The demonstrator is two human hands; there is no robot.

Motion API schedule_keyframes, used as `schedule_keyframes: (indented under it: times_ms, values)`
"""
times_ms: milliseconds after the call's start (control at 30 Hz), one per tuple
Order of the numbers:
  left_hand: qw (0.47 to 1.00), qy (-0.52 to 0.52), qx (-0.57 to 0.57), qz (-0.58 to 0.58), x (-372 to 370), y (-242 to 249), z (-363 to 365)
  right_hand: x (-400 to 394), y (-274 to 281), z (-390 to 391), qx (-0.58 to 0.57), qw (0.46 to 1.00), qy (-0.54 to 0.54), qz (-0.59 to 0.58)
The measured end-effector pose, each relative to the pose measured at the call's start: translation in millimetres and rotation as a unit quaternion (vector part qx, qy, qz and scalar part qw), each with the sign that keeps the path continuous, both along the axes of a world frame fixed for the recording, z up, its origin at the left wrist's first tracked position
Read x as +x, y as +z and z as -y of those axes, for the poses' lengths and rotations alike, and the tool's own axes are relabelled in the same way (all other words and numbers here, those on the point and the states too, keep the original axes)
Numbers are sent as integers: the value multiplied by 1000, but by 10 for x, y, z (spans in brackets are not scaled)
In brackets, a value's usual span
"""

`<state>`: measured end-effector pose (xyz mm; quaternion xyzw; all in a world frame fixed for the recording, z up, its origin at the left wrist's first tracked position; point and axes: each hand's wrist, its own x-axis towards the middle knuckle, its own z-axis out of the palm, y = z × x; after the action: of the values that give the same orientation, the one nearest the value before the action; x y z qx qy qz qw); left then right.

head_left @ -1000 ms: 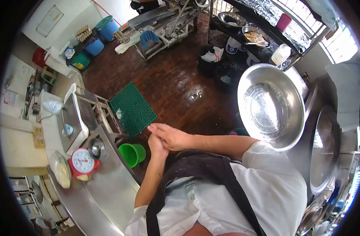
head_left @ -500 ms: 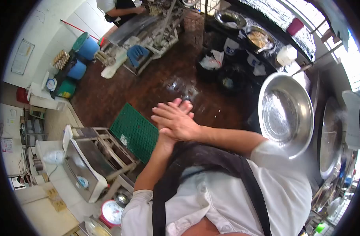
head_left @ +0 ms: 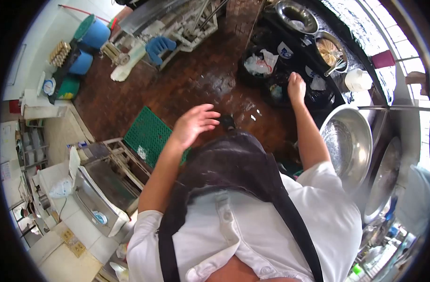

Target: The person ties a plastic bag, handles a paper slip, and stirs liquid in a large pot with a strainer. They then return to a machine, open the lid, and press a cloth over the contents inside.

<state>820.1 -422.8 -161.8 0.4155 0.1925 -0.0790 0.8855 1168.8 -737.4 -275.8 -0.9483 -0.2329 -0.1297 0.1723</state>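
Observation:
My left hand (head_left: pixel 196 124) is held over the brown floor, fingers spread, with nothing in it. Beneath its forearm lies a green plastic mat (head_left: pixel 149 131). My right hand (head_left: pixel 297 88) reaches forward with its fingers curled in, and no object shows in it. It appears over the dark bins, near a black bin holding white plastic bags (head_left: pixel 259 64); whether it touches anything there cannot be told. Right of my right forearm is a large steel basin (head_left: pixel 347 141), with some water-like shine inside.
On the black counter stand a steel bowl (head_left: pixel 297 16), a bowl with a whisk (head_left: pixel 330 51), a white tub (head_left: pixel 358 80) and a pink cup (head_left: pixel 383 59). Blue barrels (head_left: pixel 92 33) stand far left. A metal-topped machine (head_left: pixel 100 207) is at my left.
My hands were pressed together in front of me and have come apart. The right has gone forward and right; the left stays near the middle. The view has shifted.

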Motion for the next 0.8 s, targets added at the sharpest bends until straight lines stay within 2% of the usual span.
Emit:
schedule_keyframes:
  times_ms: [33, 67, 100, 133, 200, 233, 267, 300, 333, 367, 400, 433, 500, 533, 567, 600, 633, 700, 800]
  values:
    - [998, 60, 21, -21, -118, -100, -161, 324, -284, 161, -33, 999, 23, -23]
    - [991, 121, 44, -39, -250, -214, -325, 785, -828, 389, -18, 998, 55, -40]
    - [981, 174, 39, -78, -434, -404, -501, 890, -893, 332, -3, 989, -107, -99]
    - [967, 225, 33, -116, -640, -592, -635, 973, -942, 275, 9, 952, -266, -151]
    - [924, 309, 42, -222, -957, -778, -798, 1136, -1034, 162, 13, 952, -240, -190]
    - [920, 315, 34, -229, -1124, -878, -812, 1218, -1089, 82, 29, 949, -221, -225]
    - [907, 355, 16, -228, -1298, -977, -817, 1308, -1364, -3, -38, 952, -160, -259]
    - [891, 395, -2, -226, -1416, -1064, -815, 1371, -1768, -93, -149, 960, -27, -236]
    - [886, 404, -8, -229, -1477, -1128, -791, 1226, -1847, -322, -285, 917, 166, -225]
    - [884, 411, -29, -220, -1529, -1175, -737, 906, -1651, -822, -469, 814, 290, -181]
    - [880, 423, -49, -210, -1600, -1215, -677, 635, -2076, -996, -335, 880, 283, -183]
    - [882, 422, -54, -203, -1666, -1266, -636, 400, -2225, -1225, -335, 873, 310, -174]
    - [903, 419, -52, -80, -1856, -1283, -584, -358, -2478, -1960, -322, 767, 412, -372]
    - [895, 439, -64, -54, -1968, -1289, -611, -674, -2809, -2304, -412, 725, 409, -370]
    - [881, 465, -19, -80, -2089, -1305, -661, -1134, -1999, -2800, -417, 699, 452, -365]
    - [843, 501, -5, -197, -2175, -1066, -774, -1414, -2351, -3117, -360, 680, 529, -358]
    - [818, 530, 29, -221, -2423, -1041, -929, -1856, -2032, -3558, -343, 676, 539, -367]
    - [749, 627, 65, -206, -3108, -947, -1202, -2442, -1736, -4196, -262, 663, 578, -398]
    - [626, 741, 140, -198, -4155, -834, -1738, -3143, -1439, -5054, -309, 632, 590, -396]
